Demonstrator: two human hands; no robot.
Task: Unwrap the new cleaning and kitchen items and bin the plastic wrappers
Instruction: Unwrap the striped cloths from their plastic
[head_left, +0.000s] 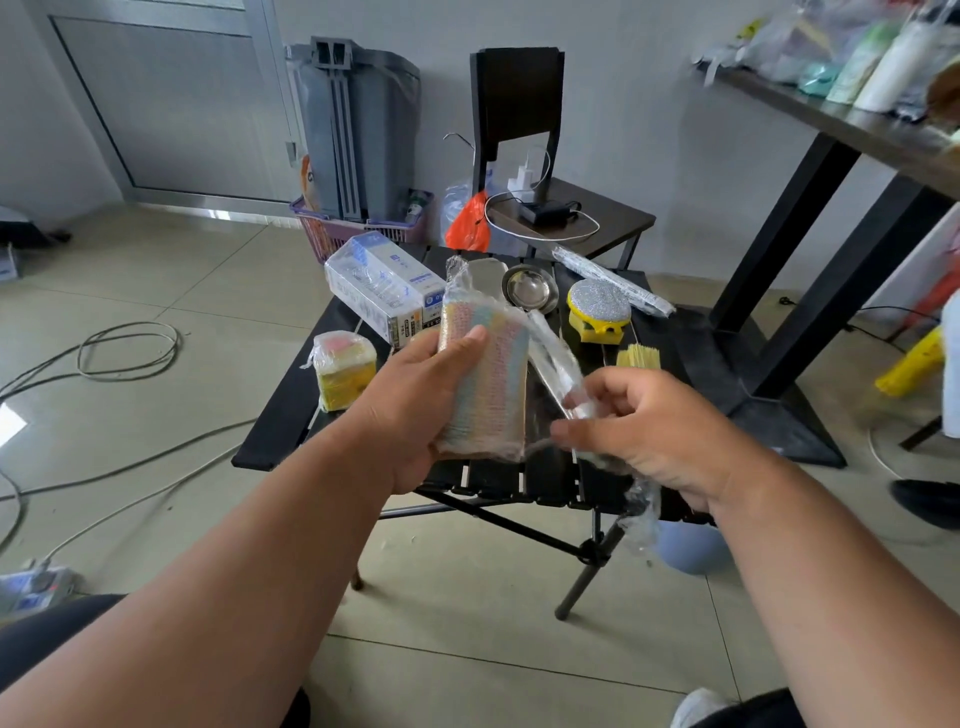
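The left hand (415, 395) grips the cloth pack (485, 379) above the bench (291, 415), steadying it. The right hand (644, 431) pinches the loose wrapper (558, 364), seemingly to peel it off.

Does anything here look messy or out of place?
Mostly the floor: loose cables sprawl in loops left of the black table. On it, some bamboo sticks lie loose and unwrapped.

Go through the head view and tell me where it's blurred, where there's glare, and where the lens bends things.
Head view: motion blur smears the right hand fingertips and the clear plastic wrapper it pulls; the left hand, holding the pastel cloth pack, is sharper. Glare sits on the wrapped boxes and a floor patch at the left edge. Wide-angle distortion tilts the door frame and stretches the forearms; the shelf items at upper right are soft.
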